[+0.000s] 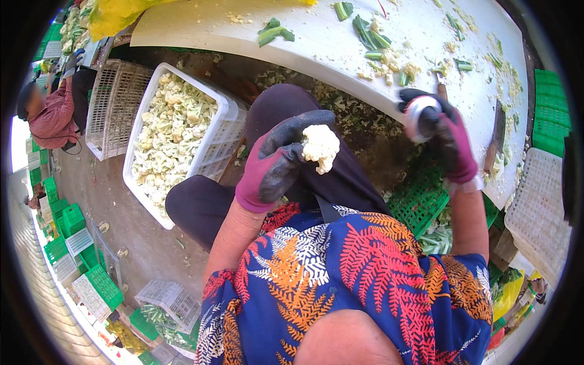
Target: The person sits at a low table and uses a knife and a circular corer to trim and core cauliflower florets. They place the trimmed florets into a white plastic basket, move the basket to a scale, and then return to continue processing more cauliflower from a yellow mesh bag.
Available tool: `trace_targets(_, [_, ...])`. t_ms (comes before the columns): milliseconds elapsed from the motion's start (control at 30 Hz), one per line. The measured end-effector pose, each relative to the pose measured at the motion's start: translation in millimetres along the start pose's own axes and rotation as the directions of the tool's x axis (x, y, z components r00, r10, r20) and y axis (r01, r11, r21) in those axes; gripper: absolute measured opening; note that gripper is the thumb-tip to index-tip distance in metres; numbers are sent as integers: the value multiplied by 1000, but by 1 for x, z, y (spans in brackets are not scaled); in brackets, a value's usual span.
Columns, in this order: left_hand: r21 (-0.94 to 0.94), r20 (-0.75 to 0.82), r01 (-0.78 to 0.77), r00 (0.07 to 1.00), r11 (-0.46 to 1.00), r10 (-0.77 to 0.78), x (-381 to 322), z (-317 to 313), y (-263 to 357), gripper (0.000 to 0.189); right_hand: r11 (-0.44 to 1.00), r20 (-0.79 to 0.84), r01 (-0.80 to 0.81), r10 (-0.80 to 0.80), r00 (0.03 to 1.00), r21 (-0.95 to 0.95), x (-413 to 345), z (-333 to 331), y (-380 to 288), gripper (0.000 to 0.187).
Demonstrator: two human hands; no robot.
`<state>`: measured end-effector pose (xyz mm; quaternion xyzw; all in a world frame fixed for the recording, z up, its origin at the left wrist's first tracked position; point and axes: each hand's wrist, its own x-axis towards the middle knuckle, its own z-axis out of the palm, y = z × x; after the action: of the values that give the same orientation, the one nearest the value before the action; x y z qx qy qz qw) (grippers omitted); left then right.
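My left hand point(285, 155), in a purple and black coated glove, pinches a pale cauliflower floret point(320, 148) between thumb and fingers above my lap. At the edge of the white table point(319, 41), my right hand point(440, 130), gloved alike, is closed around what looks like a small knife point(440, 87). Its tip points away from me; most of it is hidden by the fingers. A round white and reddish band point(422, 118) sits around that hand's fingers; its exact kind is unclear. To my left stands a white plastic crate point(223, 114) full of cauliflower florets point(175, 132).
Leaf stalks point(369, 34) and crumbs litter the table, where another knife point(495, 141) lies at right. A green crate point(419, 200) holds leaves beside my right leg. An off-white crate point(538, 196) stands far right. Another person point(54, 112) sits at left beyond stacked crates point(116, 105).
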<state>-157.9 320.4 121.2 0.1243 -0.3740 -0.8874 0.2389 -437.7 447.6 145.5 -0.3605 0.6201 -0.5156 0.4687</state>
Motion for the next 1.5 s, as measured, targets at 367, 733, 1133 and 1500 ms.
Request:
trace_targets(367, [74, -201, 150, 971, 986, -133, -21, 0, 10, 41, 904, 378, -261, 123, 918, 340, 17, 98, -10, 30])
trace_targets(733, [90, -155, 170, 976, 981, -155, -25, 2, 3, 40, 775, 436, -407, 190, 880, 483, 6, 96, 10, 31])
trace_targets(1133, [156, -162, 110, 983, 982, -85, -23, 10, 2, 58, 780, 360, -353, 176, 916, 517, -3, 94, 20, 44])
trace_targets(1500, [-123, -159, 96, 981, 988, -115, -31, 15, -22, 55, 822, 317, -356, 228, 921, 445, -8, 105, 15, 28])
